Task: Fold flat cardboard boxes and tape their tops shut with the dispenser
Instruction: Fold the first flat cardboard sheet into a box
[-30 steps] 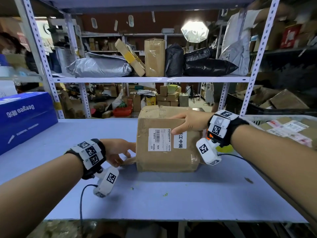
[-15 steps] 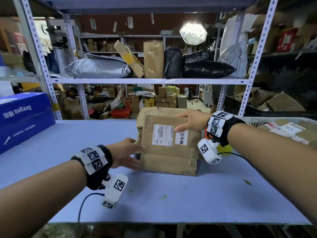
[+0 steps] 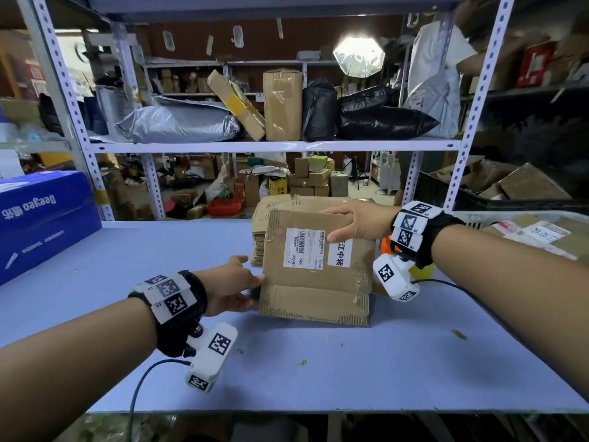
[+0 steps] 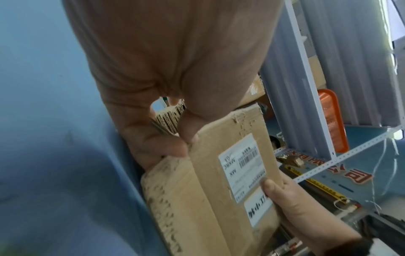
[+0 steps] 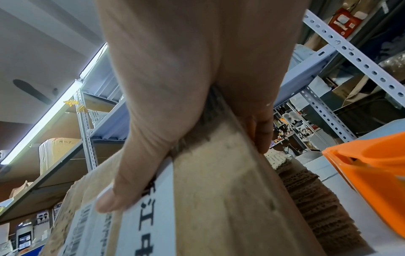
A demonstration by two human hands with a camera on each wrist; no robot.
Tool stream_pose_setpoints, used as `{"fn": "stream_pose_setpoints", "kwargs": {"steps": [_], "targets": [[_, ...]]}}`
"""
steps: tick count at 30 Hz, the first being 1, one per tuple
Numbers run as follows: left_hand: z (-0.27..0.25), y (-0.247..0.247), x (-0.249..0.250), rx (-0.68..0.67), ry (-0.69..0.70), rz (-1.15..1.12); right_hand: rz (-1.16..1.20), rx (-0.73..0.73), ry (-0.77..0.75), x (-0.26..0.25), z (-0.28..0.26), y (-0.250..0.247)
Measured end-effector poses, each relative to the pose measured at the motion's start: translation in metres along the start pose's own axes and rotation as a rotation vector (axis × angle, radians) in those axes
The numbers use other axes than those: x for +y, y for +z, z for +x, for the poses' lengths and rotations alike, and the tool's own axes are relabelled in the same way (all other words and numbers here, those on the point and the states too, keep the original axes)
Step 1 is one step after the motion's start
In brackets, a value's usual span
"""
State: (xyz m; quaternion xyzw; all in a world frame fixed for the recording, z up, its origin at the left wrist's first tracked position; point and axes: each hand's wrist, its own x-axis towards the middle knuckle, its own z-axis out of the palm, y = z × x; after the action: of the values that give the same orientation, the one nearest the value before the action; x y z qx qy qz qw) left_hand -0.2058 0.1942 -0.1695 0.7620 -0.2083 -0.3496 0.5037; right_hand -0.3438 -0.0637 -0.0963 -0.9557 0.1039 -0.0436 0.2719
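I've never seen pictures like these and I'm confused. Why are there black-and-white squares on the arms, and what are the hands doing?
These are a person's two hands, no machine. The checkered squares sit on wristbands that carry small cameras. The wide picture comes from a camera on the person's head; the two close-ups look along each wrist at the fingers.

The left hand pinches the left edge of a flat cardboard box, with a white label. The right hand grips its top right corner, thumb in front. More flat boxes are stacked just behind it on the pale blue table. A big blue carton lies on the left. Something orange sits by the right wrist; I cannot tell what.
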Motion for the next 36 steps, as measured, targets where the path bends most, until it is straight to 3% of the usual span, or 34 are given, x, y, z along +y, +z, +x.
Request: {"fn": "stream_pose_setpoints", "kwargs": {"steps": [5,11,16,21,24,27,33,36], "targets": [[-0.001,0.007,0.000,0.029,-0.024,0.031,-0.027,0.006,0.032,0.000,0.002,-0.001],[-0.007,0.021,-0.004,-0.075,0.009,0.014,-0.034,-0.004,0.046,-0.004,0.002,-0.002],[0.001,0.030,-0.014,-0.033,0.002,0.085,-0.078,-0.024,0.019,-0.008,-0.005,0.005],[-0.013,0.006,-0.004,-0.221,-0.005,0.284,-0.253,0.038,0.012,-0.004,-0.025,0.017],[-0.006,-0.020,0.015,-0.150,-0.028,0.408,-0.299,0.063,0.010,-0.003,-0.034,0.025],[0.014,-0.027,0.021,-0.067,0.011,0.317,-0.291,0.087,0.001,0.002,-0.044,0.031],[0.041,-0.006,0.022,-0.255,-0.027,0.133,-0.200,0.134,-0.049,0.011,-0.056,0.034],[0.041,-0.008,0.028,-0.387,-0.087,0.175,-0.136,0.117,-0.068,0.014,-0.061,0.032]]}}
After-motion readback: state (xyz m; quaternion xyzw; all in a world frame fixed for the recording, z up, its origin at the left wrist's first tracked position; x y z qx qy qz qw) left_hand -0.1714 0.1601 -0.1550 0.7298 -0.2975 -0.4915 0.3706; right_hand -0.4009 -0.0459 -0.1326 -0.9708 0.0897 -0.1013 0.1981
